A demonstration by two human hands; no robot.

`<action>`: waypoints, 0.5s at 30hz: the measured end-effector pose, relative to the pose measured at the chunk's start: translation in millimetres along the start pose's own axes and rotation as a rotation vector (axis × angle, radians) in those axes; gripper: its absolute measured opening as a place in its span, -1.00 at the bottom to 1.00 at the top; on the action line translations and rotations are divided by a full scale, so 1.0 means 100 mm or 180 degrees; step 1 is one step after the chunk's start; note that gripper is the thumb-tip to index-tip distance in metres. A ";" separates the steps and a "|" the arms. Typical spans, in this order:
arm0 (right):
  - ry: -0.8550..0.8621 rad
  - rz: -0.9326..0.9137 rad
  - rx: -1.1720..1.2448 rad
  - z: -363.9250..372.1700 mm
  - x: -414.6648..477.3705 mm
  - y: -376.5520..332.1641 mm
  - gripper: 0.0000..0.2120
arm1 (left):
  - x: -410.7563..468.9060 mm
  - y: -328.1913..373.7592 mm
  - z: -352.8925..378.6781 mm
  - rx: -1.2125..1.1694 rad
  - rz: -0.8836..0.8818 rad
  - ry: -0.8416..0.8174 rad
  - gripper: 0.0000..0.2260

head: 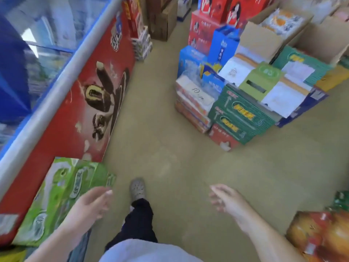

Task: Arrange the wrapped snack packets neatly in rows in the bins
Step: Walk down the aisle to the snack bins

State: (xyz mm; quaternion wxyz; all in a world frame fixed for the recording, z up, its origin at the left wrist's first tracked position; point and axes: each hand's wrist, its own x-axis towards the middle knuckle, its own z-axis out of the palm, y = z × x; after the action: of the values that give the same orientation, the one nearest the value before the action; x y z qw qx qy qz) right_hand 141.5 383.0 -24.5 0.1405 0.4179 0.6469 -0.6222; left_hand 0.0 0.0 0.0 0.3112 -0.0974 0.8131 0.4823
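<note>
One head-worn view: we look forward and down along the red freezer (75, 103); left hand (90, 203) beside it, right hand (226, 202) farther off, both near the lens.

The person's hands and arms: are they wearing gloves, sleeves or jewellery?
No. The left hand and right hand are bare, with no gloves or sleeves in view. No ring or watch is visible, though the picture is blurred. A pale grey top shows below.

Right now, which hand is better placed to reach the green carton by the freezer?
Left, probably. The left hand is open and empty right beside the green carton; the right hand, also open, is over the floor beyond the leg.
</note>
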 end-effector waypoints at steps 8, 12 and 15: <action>0.0072 -0.0139 -0.0302 0.60 1.32 -1.91 -0.86 | 2.20 1.49 -0.48 -0.0084 0.0213 -0.0275 -0.90; 0.0004 0.0007 -0.0702 0.85 1.98 -2.78 -0.88 | 3.16 2.29 -0.94 0.0046 0.0182 -0.0342 -0.86; -0.0007 0.0129 -0.0757 1.00 2.58 -3.39 -0.88 | 3.89 2.84 -1.18 0.0153 0.0197 -0.0279 -0.84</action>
State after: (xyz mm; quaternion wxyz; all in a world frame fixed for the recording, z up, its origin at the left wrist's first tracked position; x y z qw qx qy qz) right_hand -292.0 426.9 9.0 0.2023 0.4106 0.7074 -0.5386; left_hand -484.9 101.9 12.1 0.3338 -0.0434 0.8126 0.4757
